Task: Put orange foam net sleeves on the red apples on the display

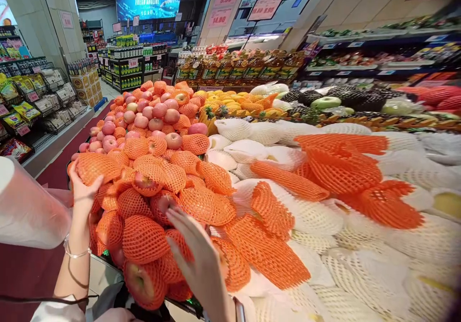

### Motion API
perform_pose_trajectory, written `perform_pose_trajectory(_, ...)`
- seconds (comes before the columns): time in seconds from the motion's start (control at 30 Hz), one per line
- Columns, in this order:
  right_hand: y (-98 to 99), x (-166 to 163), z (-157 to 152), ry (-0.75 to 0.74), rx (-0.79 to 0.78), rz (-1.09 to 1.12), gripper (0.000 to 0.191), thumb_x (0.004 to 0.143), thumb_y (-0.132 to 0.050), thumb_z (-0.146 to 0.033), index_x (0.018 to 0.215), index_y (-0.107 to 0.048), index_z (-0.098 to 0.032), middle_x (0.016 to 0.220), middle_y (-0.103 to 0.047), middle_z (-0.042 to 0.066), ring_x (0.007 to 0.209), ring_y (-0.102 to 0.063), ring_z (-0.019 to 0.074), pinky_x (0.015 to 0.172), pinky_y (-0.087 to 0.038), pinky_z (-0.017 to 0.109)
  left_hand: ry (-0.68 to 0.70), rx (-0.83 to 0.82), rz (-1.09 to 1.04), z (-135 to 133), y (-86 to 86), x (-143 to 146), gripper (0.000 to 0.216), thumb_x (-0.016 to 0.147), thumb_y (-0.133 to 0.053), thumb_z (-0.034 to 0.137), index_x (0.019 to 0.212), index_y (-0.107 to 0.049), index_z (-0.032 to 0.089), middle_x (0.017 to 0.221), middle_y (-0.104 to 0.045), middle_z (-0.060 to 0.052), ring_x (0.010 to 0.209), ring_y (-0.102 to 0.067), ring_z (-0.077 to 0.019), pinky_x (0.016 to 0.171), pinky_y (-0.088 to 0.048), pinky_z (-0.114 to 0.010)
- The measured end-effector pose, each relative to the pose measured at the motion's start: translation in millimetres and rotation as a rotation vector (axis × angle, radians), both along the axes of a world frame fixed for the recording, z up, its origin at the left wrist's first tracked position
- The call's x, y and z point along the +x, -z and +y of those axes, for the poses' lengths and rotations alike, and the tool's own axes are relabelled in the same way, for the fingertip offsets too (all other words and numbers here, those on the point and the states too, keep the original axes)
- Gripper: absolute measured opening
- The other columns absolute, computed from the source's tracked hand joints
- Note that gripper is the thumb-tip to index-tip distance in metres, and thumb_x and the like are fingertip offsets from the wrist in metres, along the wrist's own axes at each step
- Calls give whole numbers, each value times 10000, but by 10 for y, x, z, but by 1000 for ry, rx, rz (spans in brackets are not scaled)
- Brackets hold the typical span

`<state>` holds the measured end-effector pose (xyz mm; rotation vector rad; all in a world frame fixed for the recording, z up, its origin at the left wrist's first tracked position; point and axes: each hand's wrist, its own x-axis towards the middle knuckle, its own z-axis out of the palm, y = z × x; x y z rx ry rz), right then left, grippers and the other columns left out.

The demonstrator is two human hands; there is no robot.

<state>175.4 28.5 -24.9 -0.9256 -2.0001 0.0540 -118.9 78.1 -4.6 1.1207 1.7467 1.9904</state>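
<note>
Netted apples (pixel 144 240) heap across the frame's left half; my left hand (pixel 84 187) curls around one at left, my right hand (pixel 196 250), fingers extended, is over others at lower centre.

Fruit stand (pixel 190 306), dark-rimmed, heaped. Apples in orange nets (pixel 144 239) cover the near left corner; bare pink apples (pixel 157 112) lie toward the far left corner. Fruit in white nets (pixel 317 218) fills the right side.
</note>
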Motion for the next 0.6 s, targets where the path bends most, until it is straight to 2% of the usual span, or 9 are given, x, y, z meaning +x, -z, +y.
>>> perform_pose_trajectory(0.03, 53, -46, -48, -49, 4, -48, 357, 1042, -488, -271, 1381, -572, -198, 1341, -686, 114, 1299, -622, 269, 1007, -609, 460, -48, 11, 43, 59, 8, -105, 999, 598, -874, 436, 1426, -362, 210, 1580, -407, -191, 1485, -416, -373, 1268, -279, -523)
perform_pose_trajectory(0.1, 163, -154, -128, -159, 27, -153, 423, 1027, -506, -325, 1431, -545, -207, 1447, -614, 124, 1396, -531, 335, 1013, -591, 567, -54, 27, 110, 165, 54, -204, 1062, 574, -869, 487, 1449, -353, 179, 1590, -376, -215, 1499, -389, -387, 1271, -272, -503)
perform_pose_trajectory(0.17, 267, -258, -172, -233, 32, -263, 530, 978, -604, -417, 1465, -532, -221, 1498, -568, 137, 1405, -504, 409, 983, -569, 677, -2, 47, 148, 246, 109, -179, 1156, 573, -869, 523, 1512, -296, 167, 1626, -314, -223, 1523, -348, -394, 1276, -267, -482)
perform_pose_trajectory(0.23, 352, -340, -182, -235, 22, -352, 651, 893, -734, -451, 1473, -538, -232, 1497, -566, 153, 1356, -539, 448, 954, -551, 743, 37, 83, 184, 320, 128, -98, 1212, 599, -861, 551, 1565, -229, 185, 1653, -271, -203, 1542, -314, -388, 1282, -259, -466)
perform_pose_trajectory(0.33, 433, -415, -171, -193, 12, -370, 625, 874, -773, -392, 1445, -574, -232, 1479, -586, 152, 1318, -579, 416, 974, -564, 715, 67, 152, 295, 492, 45, 10, 1249, 598, -875, 559, 1592, -193, 233, 1678, -233, -160, 1571, -253, -376, 1299, -213, -459)
perform_pose_trajectory(0.47, 472, -456, -166, -179, 9, -257, 444, 1015, -560, -446, 1411, -602, -251, 1468, -604, 106, 1328, -579, 341, 1003, -587, 639, 220, 139, 414, 824, -78, 115, 1153, 641, -887, 483, 1579, -257, 256, 1696, -240, -136, 1585, -222, -360, 1313, -146, -476)
perform_pose_trajectory(0.6, 499, -454, -170, -175, 7, -209, 442, 1046, -483, -470, 1424, -588, -268, 1467, -607, 82, 1355, -555, 314, 1031, -576, 620, 344, 16, 322, 1047, 59, 241, 1024, 701, -856, 447, 1551, -335, 214, 1646, -362, -159, 1566, -281, -354, 1309, -166, -492)
